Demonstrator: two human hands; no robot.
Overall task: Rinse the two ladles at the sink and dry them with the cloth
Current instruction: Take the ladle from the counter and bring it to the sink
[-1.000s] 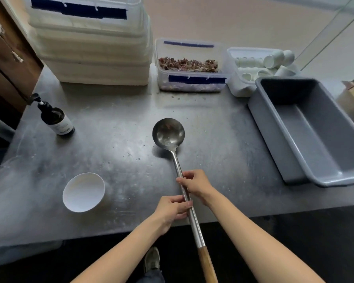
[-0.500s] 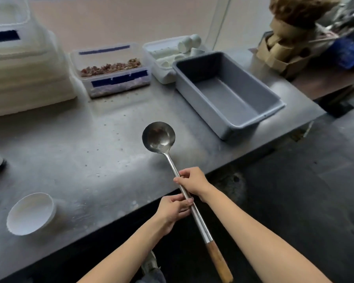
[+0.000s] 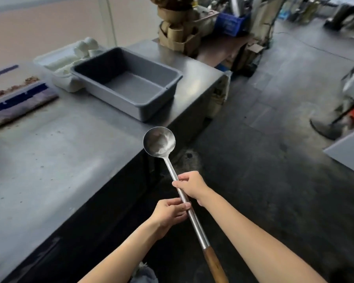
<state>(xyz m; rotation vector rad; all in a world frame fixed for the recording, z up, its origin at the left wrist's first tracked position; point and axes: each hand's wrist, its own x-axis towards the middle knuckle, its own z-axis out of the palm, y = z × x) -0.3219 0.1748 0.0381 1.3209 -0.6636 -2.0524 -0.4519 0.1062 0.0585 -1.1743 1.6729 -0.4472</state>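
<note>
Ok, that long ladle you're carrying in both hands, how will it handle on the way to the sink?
The ladle looks rigid: its steel shaft runs straight. It is probably front-heavy, with the bowl far out beyond the right hand and left hand. The polished shaft may be slippery when wet; the wooden grip behind both hands would likely hold better.

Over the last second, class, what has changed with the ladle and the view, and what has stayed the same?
The ladle has been carried rightward off the steel table; its bowl now hangs past the table's edge, over the dark floor. The view has swung right too, so the white bowl and pump bottle are gone from sight. Unchanged: the left hand and right hand keep their grip on the metal shaft, and the grey tub stays put.
</note>
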